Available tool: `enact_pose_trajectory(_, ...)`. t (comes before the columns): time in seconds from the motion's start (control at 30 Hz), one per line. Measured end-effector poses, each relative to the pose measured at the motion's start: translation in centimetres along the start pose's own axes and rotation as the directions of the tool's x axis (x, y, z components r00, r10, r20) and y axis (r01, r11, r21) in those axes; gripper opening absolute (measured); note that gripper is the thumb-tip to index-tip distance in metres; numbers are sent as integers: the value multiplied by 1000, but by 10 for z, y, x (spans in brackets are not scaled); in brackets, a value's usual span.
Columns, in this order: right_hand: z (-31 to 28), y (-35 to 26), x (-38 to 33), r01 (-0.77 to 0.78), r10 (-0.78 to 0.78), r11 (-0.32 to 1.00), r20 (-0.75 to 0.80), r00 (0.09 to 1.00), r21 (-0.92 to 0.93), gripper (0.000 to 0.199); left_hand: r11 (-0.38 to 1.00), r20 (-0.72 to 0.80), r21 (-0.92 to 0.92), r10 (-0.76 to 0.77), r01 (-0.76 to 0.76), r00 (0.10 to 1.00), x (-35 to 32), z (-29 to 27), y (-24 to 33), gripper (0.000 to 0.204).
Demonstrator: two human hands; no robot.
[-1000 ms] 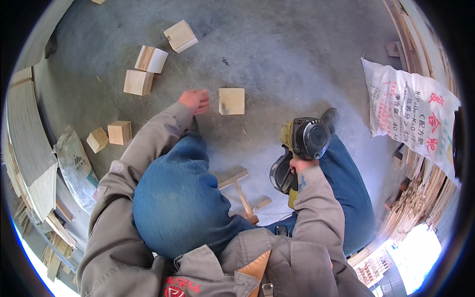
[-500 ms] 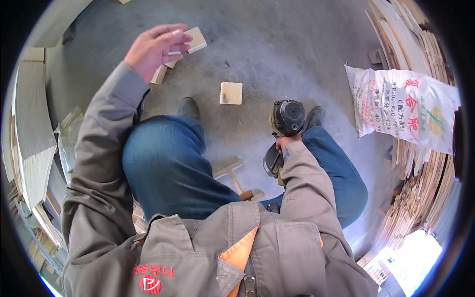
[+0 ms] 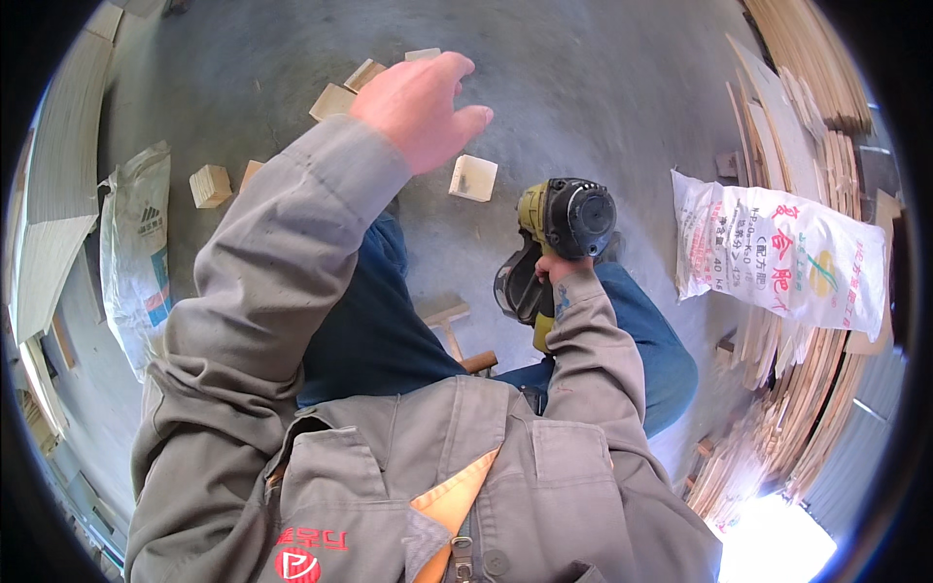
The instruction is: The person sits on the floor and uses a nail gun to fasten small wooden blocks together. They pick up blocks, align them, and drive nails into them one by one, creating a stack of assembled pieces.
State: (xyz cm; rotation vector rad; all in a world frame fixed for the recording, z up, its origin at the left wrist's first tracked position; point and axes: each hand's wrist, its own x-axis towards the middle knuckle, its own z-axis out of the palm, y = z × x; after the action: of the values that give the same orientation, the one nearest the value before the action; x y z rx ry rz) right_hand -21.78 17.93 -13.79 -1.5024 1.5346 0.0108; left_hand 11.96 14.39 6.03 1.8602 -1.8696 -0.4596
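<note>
My left hand [image 3: 420, 112] is stretched out over the floor, palm down, with the thumb apart from the fingers; I see nothing in it. Just right of and below it, a small pale wooden block [image 3: 472, 179] with a dark smudge lies on the concrete. Beyond the hand are more wooden blocks [image 3: 333, 102], partly covered by it. My right hand [image 3: 564, 268] grips the handle of a yellow-green and black coil nail gun [image 3: 573, 220], held between my knees with its round black cap facing up.
Stacks of thin wooden boards [image 3: 826, 389] line the right side, with a white printed sack [image 3: 777, 248] against them. At the left lie another white sack [image 3: 138, 253], pale panels [image 3: 63, 194] and a thick block [image 3: 210, 186]. A wooden-handled hammer [image 3: 478, 362] shows between my legs.
My left hand has swung right and turned palm down, coming closer to the smudged block. The nail gun appears slightly higher and larger, still in my right hand. The whole view has shifted.
</note>
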Motion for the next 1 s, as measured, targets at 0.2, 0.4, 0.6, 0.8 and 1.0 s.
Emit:
enact_pose_trajectory(0.2,6,-41,25,164,-162,986,-88,983,15,15,996,-41,-26,-80,79,996,17,-6,-7,52)
enact_pose_trajectory(0.4,27,-72,47,26,-14,961,-43,999,275,10,991,-29,14,-129,129,991,19,-17,-20,51)
enact_pose_trajectory(0.6,37,-81,66,-32,30,981,12,999,191,9,995,-88,-16,-104,103,991,19,-26,-29,51)
enact_pose_trajectory(0.8,24,-69,87,148,-151,987,62,987,59,15,997,-83,-27,-67,65,994,28,-28,-24,51)
enact_pose_trajectory(1.0,5,-70,70,72,-48,961,-99,994,266,30,992,-74,-13,-126,125,989,24,-35,-26,53)
